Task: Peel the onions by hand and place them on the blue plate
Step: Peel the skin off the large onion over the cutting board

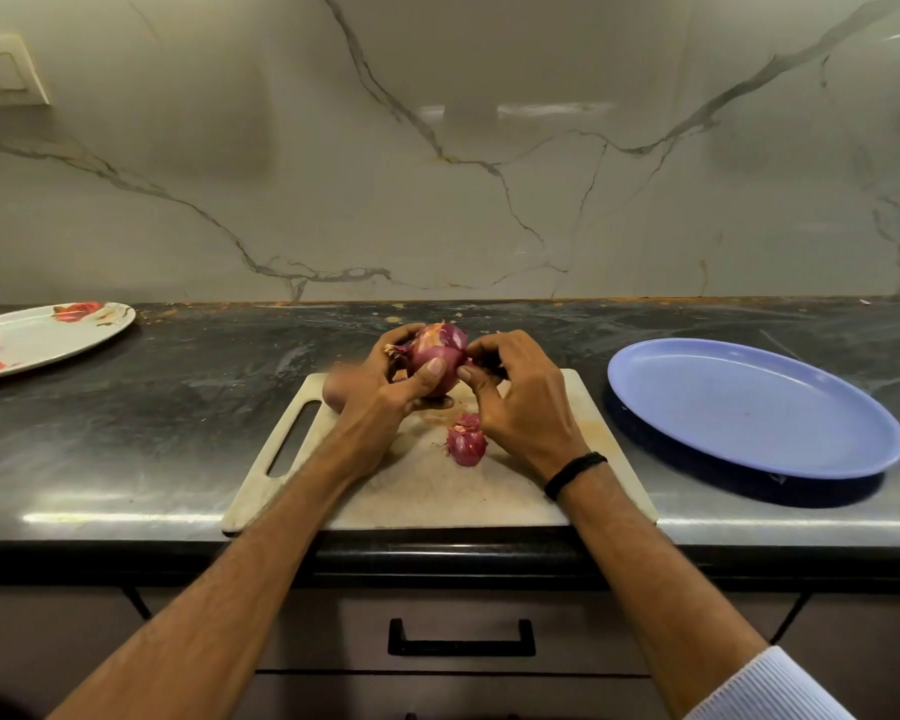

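Above the cutting board (427,491), the left hand (385,392) cradles a red onion (437,356) while the right hand (520,402) pinches its skin; peel steadily, blue plate (749,407) waiting right.

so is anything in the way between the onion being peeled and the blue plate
No obstacle. The onion sits in the left hand; only the right hand, picking at its skin, and bare counter lie between it and the blue plate.
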The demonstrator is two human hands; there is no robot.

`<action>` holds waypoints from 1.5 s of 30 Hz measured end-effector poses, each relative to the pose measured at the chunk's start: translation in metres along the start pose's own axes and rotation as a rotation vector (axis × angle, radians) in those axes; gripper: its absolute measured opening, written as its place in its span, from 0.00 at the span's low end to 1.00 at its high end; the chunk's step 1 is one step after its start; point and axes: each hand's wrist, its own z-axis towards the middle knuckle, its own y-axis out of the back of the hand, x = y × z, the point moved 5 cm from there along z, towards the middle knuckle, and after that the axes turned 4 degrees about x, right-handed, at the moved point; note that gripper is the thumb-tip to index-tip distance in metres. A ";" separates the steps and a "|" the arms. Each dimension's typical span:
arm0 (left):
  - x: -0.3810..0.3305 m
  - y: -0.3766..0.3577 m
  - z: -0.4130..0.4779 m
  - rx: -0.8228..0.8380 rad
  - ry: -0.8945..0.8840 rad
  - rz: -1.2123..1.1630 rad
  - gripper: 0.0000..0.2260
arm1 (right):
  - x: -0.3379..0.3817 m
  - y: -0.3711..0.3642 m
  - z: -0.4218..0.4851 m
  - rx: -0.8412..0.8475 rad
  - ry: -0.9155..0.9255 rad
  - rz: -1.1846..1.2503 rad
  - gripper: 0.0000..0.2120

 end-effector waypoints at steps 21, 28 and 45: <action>-0.007 -0.006 -0.002 0.010 -0.042 0.119 0.34 | -0.004 0.004 -0.001 -0.020 -0.057 0.041 0.03; -0.007 -0.006 -0.002 0.004 -0.045 0.183 0.39 | -0.002 0.002 -0.001 -0.004 -0.034 0.012 0.05; -0.004 -0.003 0.000 -0.061 0.006 0.002 0.35 | -0.002 0.008 0.000 -0.072 -0.064 0.000 0.06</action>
